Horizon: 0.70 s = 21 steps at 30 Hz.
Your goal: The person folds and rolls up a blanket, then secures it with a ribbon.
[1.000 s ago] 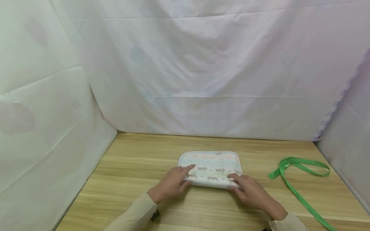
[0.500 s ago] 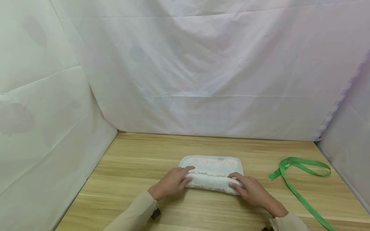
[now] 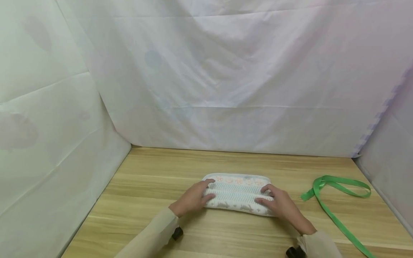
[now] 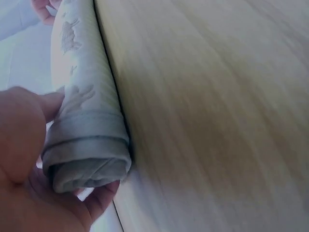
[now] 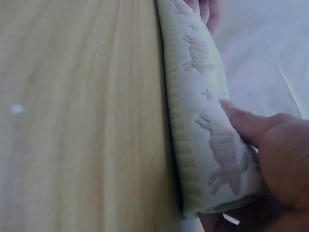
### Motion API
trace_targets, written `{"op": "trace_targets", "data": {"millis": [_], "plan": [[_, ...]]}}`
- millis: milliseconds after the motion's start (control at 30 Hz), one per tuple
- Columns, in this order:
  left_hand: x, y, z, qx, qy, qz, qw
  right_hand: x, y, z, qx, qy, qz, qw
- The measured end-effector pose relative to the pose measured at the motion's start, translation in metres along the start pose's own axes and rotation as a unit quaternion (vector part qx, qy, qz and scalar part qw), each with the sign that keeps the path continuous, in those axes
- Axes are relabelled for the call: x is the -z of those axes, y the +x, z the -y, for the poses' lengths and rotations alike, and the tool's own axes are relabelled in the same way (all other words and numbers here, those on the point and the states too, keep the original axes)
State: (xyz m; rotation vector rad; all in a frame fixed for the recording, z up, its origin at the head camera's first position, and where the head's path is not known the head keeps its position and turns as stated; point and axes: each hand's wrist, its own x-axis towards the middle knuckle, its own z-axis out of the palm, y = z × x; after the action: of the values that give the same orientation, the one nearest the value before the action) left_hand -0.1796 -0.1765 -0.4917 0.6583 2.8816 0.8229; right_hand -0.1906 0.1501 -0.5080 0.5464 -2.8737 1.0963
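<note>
A white towel (image 3: 237, 197) with grey rabbit figures, pale blue zigzag bands and an orange motif lies on the table, its near part rolled up and its far strip flat. My left hand (image 3: 192, 196) grips the left end of the roll; in the left wrist view the thumb is on the near face and fingers reach round the layered grey-edged end (image 4: 89, 150). My right hand (image 3: 280, 201) holds the other end, its thumb pressed on the rabbit-printed side (image 5: 224, 154) in the right wrist view.
A green ribbon (image 3: 338, 222) lies looped on the wooden table (image 3: 155, 172) to the right, trailing to the front edge of the view. White cloth sheets (image 3: 226, 89) hang at the back and on both sides.
The towel's near part has been rolled over away from me, so the rabbit bands moved to the front of the roll and less flat cloth shows. Both hands have shifted slightly.
</note>
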Motion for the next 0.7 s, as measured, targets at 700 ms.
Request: {"op": "trace_targets", "data": {"millis": [700], "plan": [[0.0,0.005,-0.004,0.069,-0.016,-0.002,0.9975,0.002,0.009,0.011,-0.07,-0.013,0.042,0.997]]}}
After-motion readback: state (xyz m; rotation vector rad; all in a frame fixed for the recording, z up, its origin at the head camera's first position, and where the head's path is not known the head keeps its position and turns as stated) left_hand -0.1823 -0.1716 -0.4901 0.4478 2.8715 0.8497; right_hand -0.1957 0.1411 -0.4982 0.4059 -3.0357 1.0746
